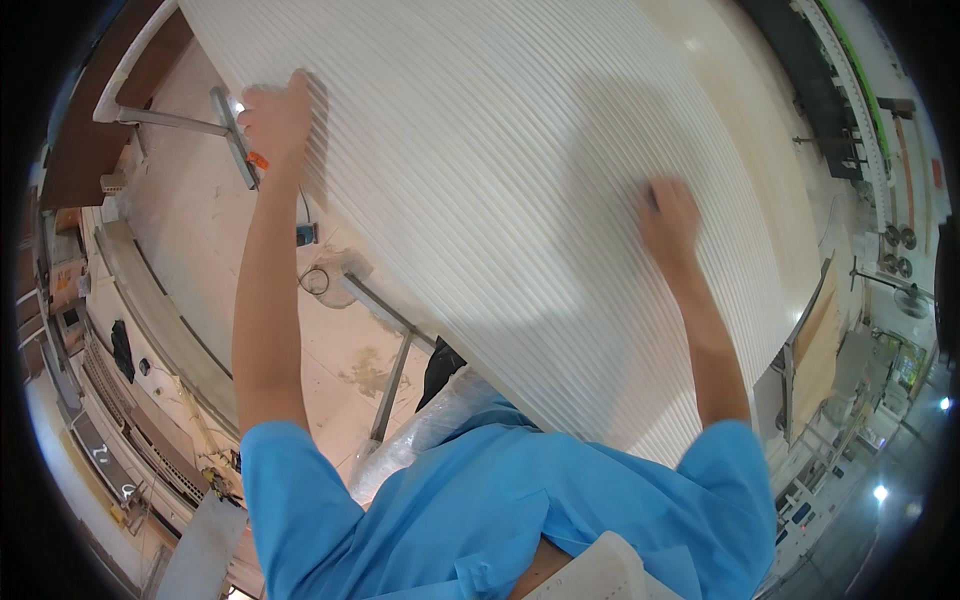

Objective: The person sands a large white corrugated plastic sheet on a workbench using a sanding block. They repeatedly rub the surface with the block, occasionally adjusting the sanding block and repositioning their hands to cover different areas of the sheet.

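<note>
A large, pale panel (480,190) with fine parallel ribs stretches diagonally before me. My left hand (278,118) is at its left edge, thumb on the ribbed face and fingers curled over the edge. Beside that wrist shows a small orange thing (258,160) that I cannot identify. Further right, my right hand (672,218) is closed and rests on or just over the ribs, slightly blurred. Something dark shows at its fingers, too small to name.
Metal support legs (385,310) stick out from under the panel on the left. A cable (315,280) and a small blue device (306,234) lie on the floor. Clear plastic wrap (410,440) bulges near my waist. Long boards (160,290) lie at the left.
</note>
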The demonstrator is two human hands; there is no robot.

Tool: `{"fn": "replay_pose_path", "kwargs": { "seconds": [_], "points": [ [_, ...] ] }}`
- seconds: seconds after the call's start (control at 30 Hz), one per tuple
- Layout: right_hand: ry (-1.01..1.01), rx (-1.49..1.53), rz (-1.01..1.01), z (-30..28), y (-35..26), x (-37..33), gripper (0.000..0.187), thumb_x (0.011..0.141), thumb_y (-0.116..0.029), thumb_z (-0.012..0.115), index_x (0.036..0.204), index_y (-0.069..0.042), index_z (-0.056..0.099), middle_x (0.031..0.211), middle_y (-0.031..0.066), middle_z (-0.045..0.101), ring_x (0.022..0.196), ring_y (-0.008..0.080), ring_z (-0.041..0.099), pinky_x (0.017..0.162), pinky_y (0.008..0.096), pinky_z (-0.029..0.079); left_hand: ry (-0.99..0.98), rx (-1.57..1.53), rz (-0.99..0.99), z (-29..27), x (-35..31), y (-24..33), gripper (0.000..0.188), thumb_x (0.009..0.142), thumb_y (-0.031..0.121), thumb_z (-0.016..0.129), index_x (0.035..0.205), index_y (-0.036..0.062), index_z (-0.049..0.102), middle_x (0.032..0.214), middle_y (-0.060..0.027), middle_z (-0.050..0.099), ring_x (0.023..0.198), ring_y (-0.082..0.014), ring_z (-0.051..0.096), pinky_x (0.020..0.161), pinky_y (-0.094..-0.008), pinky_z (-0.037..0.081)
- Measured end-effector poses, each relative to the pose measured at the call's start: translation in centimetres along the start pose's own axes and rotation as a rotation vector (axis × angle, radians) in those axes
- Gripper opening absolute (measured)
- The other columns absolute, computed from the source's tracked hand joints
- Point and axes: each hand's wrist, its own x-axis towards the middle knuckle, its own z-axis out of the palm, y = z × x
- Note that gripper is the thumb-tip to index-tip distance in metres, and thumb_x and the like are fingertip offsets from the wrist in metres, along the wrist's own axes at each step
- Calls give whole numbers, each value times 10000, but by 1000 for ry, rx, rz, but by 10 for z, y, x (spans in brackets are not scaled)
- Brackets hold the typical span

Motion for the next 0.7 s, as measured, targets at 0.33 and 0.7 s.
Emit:
{"fn": "replay_pose_path", "kwargs": {
  "seconds": [0.33, 0.7],
  "points": [
    [39, 90, -30, 34, -12, 48, 198, 761, -3, 674, 953, -47, 695, 890, 148, 683, 837, 354, 650, 761, 461, 525, -8, -10, -25, -1, 1, 4, 1024, 828, 604, 649, 1521, -55, 280, 1405, -339, 405, 1312, -480, 468, 1053, -559, 427],
    [119, 224, -117, 76, -33, 118, 126, 829, -93, 675, 943, -40, 669, 994, 169, 701, 926, 378, 661, 777, 486, 529, 23, -77, -57, 7, 17, -3, 1016, 793, 596, 673, 1496, -50, 324, 1411, -328, 395, 1311, -489, 464, 1054, -564, 423]
  ]
}}
